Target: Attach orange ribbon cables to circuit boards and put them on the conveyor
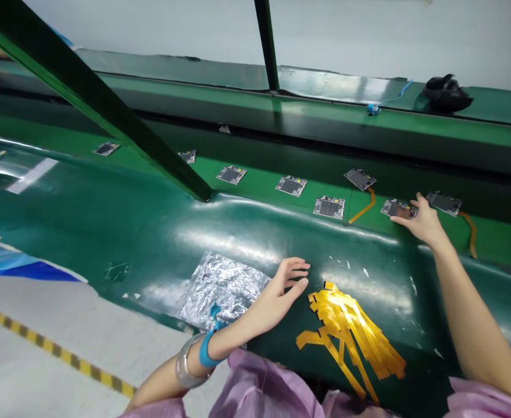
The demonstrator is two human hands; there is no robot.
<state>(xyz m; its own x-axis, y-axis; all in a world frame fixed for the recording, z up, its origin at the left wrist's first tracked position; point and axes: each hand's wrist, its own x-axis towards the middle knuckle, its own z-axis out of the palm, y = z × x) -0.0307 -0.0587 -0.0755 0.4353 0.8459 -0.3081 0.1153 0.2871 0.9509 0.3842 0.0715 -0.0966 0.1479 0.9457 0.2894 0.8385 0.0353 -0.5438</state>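
My right hand (419, 220) reaches out over the green belt (255, 188), with its fingers lying on a small grey circuit board (395, 208). My left hand (281, 293) hovers open over the glossy green mat (151, 238), fingers spread and holding nothing. It lies between a crumpled silver foil sheet (220, 287) on its left and a pile of yellow flex strips (351, 328) on its right. A blue wrist strap and a silver bangle ring my left wrist.
Several more circuit boards lie in a row along the belt, such as one (329, 206) and one (359, 179) with an orange flex tail. A green frame bar (107, 110) slants across the left. A black object (446, 96) sits on the far ledge.
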